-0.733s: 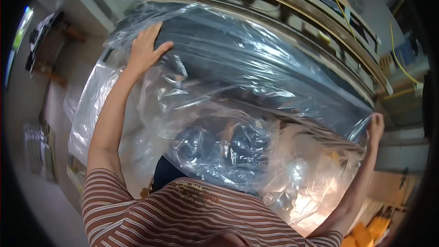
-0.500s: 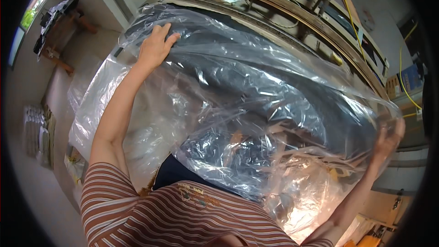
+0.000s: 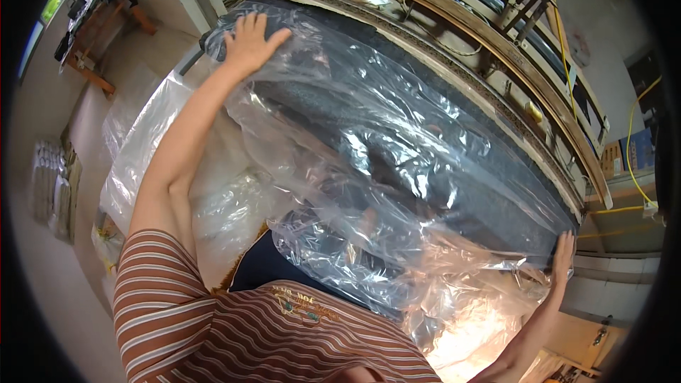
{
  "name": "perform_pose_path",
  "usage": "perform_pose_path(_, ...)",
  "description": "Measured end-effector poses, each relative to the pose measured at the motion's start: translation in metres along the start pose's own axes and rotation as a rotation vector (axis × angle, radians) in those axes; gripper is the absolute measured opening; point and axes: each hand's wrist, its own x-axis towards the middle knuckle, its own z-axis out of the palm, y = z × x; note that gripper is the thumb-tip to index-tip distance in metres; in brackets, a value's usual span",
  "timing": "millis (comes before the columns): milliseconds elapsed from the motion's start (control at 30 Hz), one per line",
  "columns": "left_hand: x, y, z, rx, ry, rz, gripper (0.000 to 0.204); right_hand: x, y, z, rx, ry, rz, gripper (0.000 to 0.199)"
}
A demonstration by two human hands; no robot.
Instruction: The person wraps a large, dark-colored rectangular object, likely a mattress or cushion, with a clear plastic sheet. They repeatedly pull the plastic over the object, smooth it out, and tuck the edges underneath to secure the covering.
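Observation:
A wide sheet of clear plastic film (image 3: 333, 135) lies wrinkled over a dark grey padded surface (image 3: 323, 103) and hangs down toward my body. My left hand (image 3: 253, 44) rests on the film at the far left corner, its fingers spread and nothing gripped. At the right end of the dark surface, my right hand (image 3: 562, 259) lies against the film's edge with its fingers stretched out. Below it the film bunches up in bright, glowing folds (image 3: 475, 305). Dark cloth shows through the film close to my body.
Along the far side runs a machine frame with a wooden rail (image 3: 489, 50) and rollers. A yellow cable (image 3: 630, 149) hangs at the right. An orange-legged bench (image 3: 92, 35) stands far left, with stacked bundles (image 3: 53, 184) on the floor below.
My right hand has moved down and slightly left, and the film it lifted now lies lower on the dark surface. My left hand has shifted up a little, its fingers spreading wider.

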Motion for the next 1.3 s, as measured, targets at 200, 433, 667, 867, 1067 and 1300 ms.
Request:
perform_pose_path(200, 0.01, 0.003, 0.003, -0.123, 0.007, 0.172, 0.086, -0.002, 0.087, -0.008, 0.258, 0.003, 0.153, 0.063)
perform_pose_path(433, 0.036, -0.003, 0.019, -0.068, 0.056, 0.153, 0.078, 0.032, -0.01, -0.022, -0.288, 0.037, 0.021, 0.061)
perform_pose_path(667, 0.066, -0.078, 0.019, -0.209, 0.234, 0.365, 0.04, 0.021, -0.054, 0.033, 0.007, 0.117, -0.097, 0.066)
perform_pose_path(867, -0.055, -0.234, 0.078, -0.281, 0.235, -0.371, 0.048, 0.039, -0.044, 0.046, 0.062, 0.094, -0.103, 0.069)
perform_pose_path(1067, -0.173, -0.224, 0.118, -0.084, 0.005, -0.747, 0.04, 0.043, -0.02, 0.041, 0.044, 0.105, -0.098, 0.068)
perform_pose_path(1300, -0.21, -0.343, 0.124, -0.028, -0.121, -0.826, 0.028, 0.054, -0.021, 0.038, -0.025, 0.08, -0.119, 0.066)
